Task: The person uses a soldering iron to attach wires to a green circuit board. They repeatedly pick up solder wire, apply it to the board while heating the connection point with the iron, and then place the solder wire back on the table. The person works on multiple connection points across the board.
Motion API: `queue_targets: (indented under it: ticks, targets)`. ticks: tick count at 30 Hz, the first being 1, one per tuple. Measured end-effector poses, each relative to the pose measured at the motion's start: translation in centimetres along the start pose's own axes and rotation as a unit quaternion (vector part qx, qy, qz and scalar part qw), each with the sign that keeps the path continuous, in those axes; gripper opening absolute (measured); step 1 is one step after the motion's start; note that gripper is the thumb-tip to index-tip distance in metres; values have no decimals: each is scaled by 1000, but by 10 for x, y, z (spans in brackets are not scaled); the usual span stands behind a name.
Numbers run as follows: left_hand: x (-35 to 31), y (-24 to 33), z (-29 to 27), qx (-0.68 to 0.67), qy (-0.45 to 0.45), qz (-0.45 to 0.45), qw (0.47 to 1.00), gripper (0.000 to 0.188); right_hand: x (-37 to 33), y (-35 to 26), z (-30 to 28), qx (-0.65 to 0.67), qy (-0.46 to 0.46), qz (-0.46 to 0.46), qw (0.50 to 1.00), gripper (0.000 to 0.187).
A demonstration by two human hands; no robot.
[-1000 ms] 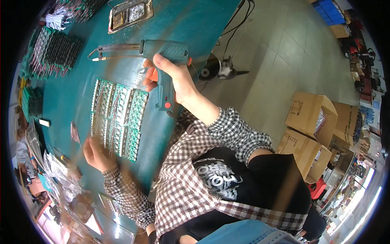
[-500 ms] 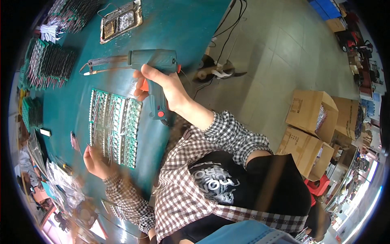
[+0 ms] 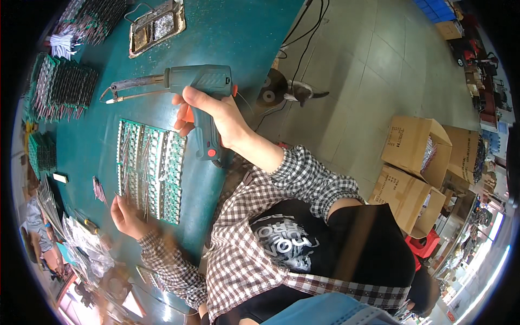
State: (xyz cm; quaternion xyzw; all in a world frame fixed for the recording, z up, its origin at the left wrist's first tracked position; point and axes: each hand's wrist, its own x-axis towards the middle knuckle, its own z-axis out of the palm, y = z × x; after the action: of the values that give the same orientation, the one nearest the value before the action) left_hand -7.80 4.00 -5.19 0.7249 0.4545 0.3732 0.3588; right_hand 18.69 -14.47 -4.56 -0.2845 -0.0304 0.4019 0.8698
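Shifted left and slightly lower in view over the last second, the soldering gun [image 3: 197, 80] remains in the right hand [image 3: 225, 118], fingers wrapped around its pistol grip. The left hand's [image 3: 128, 218] fingers curl at the circuit-board panel's [image 3: 162, 179] lower left corner; whether they pinch anything cannot be told. Bare tabletop [image 3: 233, 49] separates gun from two-compartment metal tray [image 3: 180, 19] and panel from the table's right edge. The panel lies flat, green with pale component rows, thin reddish wires [image 3: 145, 157] across it.
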Motion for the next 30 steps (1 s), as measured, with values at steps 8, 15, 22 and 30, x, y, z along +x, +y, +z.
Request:
queue_targets:
  ticks: [8, 15, 22, 30]
  targets:
    - [-4, 18, 4, -42, 5, -82, 996, 22, 0, 2, -4, -8, -10, 5, 1000, 38]
    - [-1, 9, 3, -50, 20, -75, 996, 22, -1, 0, 2, 8, 12, -3, 1000, 32]
    - [-1, 7, 4, -93, 21, -61, 994, 21, 1, 2, 2, 22, 12, -10, 1000, 30]
    - [-6, 26, 13, -65, 40, -96, 992, 23, -1, 1, -3, 3, 8, -9, 1000, 34]
